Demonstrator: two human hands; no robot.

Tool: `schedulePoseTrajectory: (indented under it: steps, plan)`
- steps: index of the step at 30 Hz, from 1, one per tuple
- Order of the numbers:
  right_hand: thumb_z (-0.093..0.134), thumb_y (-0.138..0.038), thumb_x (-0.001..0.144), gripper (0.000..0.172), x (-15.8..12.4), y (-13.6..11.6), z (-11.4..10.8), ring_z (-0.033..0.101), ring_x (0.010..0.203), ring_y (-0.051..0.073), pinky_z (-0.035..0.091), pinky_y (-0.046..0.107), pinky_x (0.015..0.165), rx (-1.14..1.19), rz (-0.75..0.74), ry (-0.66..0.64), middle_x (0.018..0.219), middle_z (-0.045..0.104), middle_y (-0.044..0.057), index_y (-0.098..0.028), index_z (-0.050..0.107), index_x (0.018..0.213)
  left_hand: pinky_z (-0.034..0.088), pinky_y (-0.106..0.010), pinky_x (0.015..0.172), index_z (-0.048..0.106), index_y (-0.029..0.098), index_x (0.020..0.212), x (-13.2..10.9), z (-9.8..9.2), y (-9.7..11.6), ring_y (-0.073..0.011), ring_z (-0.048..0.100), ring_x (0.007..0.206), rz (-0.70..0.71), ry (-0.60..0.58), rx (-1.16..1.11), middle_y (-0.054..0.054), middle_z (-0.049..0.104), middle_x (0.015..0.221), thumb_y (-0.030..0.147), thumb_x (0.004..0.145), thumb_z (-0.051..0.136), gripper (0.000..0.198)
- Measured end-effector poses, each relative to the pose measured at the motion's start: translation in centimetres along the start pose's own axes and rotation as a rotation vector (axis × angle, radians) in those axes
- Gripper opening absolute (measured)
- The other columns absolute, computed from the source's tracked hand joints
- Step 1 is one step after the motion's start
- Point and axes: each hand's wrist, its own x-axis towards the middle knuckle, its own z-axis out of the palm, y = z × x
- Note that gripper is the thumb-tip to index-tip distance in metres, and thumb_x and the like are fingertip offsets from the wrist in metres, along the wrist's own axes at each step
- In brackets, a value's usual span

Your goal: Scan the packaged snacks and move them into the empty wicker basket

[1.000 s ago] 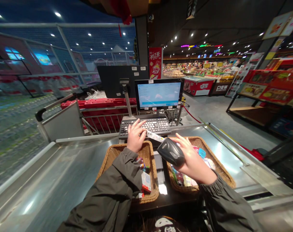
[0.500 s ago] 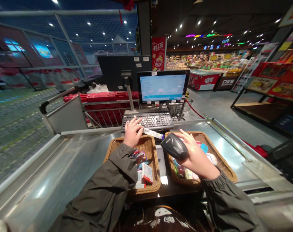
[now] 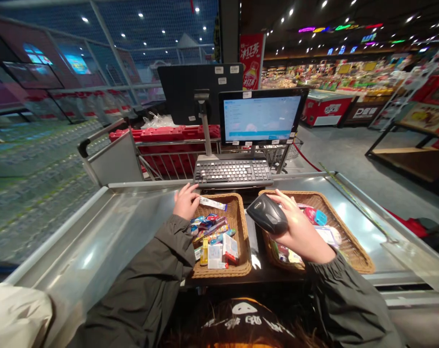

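Observation:
My left hand (image 3: 186,200) is at the far left corner of the left wicker basket (image 3: 245,237). Its fingers pinch one end of a slim white packet (image 3: 213,203) with a blue tip, which stretches rightward above that basket. Small wrapped goods and white-and-red boxes (image 3: 230,249) lie inside. My right hand (image 3: 299,229) is wrapped around a black barcode scanner (image 3: 267,214), held over the near-left side of the right wicker basket (image 3: 351,237). A blue-capped item (image 3: 319,217) and other small goods show in this basket, partly hidden by the hand.
Beyond the baskets are a black keyboard (image 3: 233,172) and a lit monitor (image 3: 261,118), with a second screen (image 3: 183,94) turned away. Metal counter surfaces (image 3: 132,217) extend on both sides. A pale bag (image 3: 18,314) sits at the near left. A cart (image 3: 176,159) stands behind.
My left hand has moved from over the keyboard back to the left basket, carrying the slim packet. My right hand still grips the scanner. The whole view has shifted slightly.

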Motion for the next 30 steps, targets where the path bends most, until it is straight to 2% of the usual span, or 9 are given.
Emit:
schedulePoseTrajectory:
  steps: [5, 10, 14, 18, 22, 26, 30]
  plan:
    - [0.06, -0.021, 0.071, 0.054, 0.6, -1.1, 1.0, 0.029, 0.145, 0.037, 0.022, 0.068, 0.114, 0.016, -0.009, -0.032, 0.142, 0.05, 0.013, -0.022, 0.057, 0.125, 0.027, -0.071, 0.11, 0.074, 0.023, 0.082, -0.9, 1.3, -2.6, -0.0346, 0.032, 0.144, -0.137, -0.047, 0.041, -0.005, 0.056, 0.143, 0.023, 0.085, 0.049, 0.025]
    - [0.061, -0.02, 0.069, 0.053, 1.2, -2.0, 1.7, 0.028, 0.145, 0.038, 0.021, 0.067, 0.115, 0.016, -0.029, -0.053, 0.141, 0.051, 0.014, -0.02, 0.059, 0.122, 0.025, -0.072, 0.11, 0.075, 0.023, 0.077, -1.7, 3.2, -4.4, -0.036, 0.029, 0.146, -0.236, -0.144, 0.193, -0.005, 0.05, 0.148, 0.02, 0.084, 0.05, 0.026]
    - [0.06, -0.02, 0.069, 0.054, 1.4, -2.4, 2.1, 0.029, 0.145, 0.038, 0.022, 0.068, 0.114, 0.015, -0.024, -0.045, 0.14, 0.051, 0.014, -0.02, 0.058, 0.123, 0.016, -0.073, 0.112, 0.077, 0.022, 0.079, -2.3, 4.1, -6.1, -0.0364, 0.026, 0.146, -0.165, -0.233, 0.36, -0.01, 0.049, 0.148, 0.017, 0.083, 0.051, 0.026]
    - [0.061, -0.02, 0.069, 0.054, 1.5, -2.5, 2.3, 0.03, 0.144, 0.038, 0.022, 0.069, 0.114, 0.015, -0.016, -0.037, 0.14, 0.051, 0.014, -0.02, 0.057, 0.124, 0.004, -0.071, 0.113, 0.078, 0.021, 0.081, -2.8, 4.1, -7.0, -0.0405, 0.017, 0.149, -0.049, -0.392, 0.442, -0.016, 0.048, 0.148, 0.019, 0.071, 0.066, 0.016]
    - [0.062, -0.02, 0.069, 0.052, 1.3, -2.5, 2.3, 0.029, 0.144, 0.039, 0.025, 0.068, 0.113, 0.009, -0.003, -0.035, 0.14, 0.051, 0.014, -0.021, 0.058, 0.121, 0.0, -0.068, 0.115, 0.078, 0.02, 0.081, -2.9, 4.0, -6.7, -0.0414, 0.018, 0.148, -0.017, -0.456, 0.45, -0.018, 0.05, 0.146, 0.019, 0.067, 0.071, 0.016]
    - [0.062, -0.021, 0.071, 0.049, 0.7, -1.7, 2.1, 0.031, 0.144, 0.038, 0.027, 0.066, 0.114, 0.002, 0.007, -0.019, 0.141, 0.05, 0.014, -0.021, 0.059, 0.12, 0.0, -0.07, 0.114, 0.077, 0.021, 0.083, -3.1, 3.6, -5.7, -0.0414, 0.02, 0.148, 0.005, -0.444, 0.445, -0.017, 0.048, 0.148, 0.019, 0.069, 0.07, 0.015]
    - [0.062, -0.024, 0.074, 0.049, -0.1, -0.4, 0.7, 0.035, 0.142, 0.038, 0.027, 0.066, 0.114, -0.015, 0.053, 0.045, 0.14, 0.052, 0.013, -0.022, 0.057, 0.123, 0.004, -0.069, 0.115, 0.075, 0.024, 0.09, -3.0, 2.1, -2.2, -0.0375, 0.025, 0.147, 0.219, -0.382, 0.322, -0.013, 0.05, 0.147, 0.024, 0.075, 0.068, 0.017]
